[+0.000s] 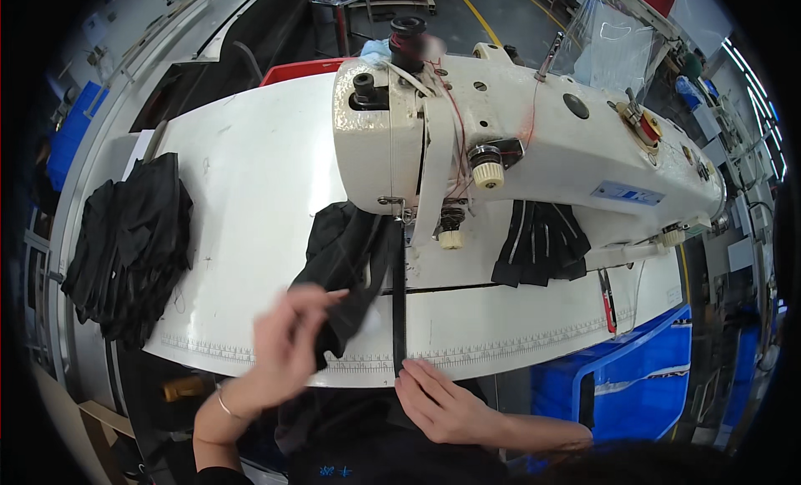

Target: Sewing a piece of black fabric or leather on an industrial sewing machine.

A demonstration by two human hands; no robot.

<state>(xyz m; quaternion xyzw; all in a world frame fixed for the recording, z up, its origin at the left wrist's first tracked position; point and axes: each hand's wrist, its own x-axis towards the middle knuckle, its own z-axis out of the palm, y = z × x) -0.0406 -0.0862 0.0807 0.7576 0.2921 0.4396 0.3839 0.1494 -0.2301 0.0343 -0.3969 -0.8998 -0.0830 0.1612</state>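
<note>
A white sewing machine (542, 143) with red thread stands across the table. From below its needle area a narrow black fabric strip (400, 293) runs straight toward me to the table's front edge. My right hand (446, 406) pinches the near end of that strip, fingers pressed together. Left of the strip lies a crumpled black fabric piece (338, 243), partly under the machine head. My left hand (288, 347) is raised beside this piece's lower part, blurred by motion; whether its fingers grip anything is not clear.
A pile of black fabric pieces (129, 247) hangs over the table's left edge. Several black pieces (542, 245) lie under the machine arm. Red-handled thread snips (607, 301) rest at right, above a blue bin (638, 381). A printed ruler scale (484, 347) follows the front edge.
</note>
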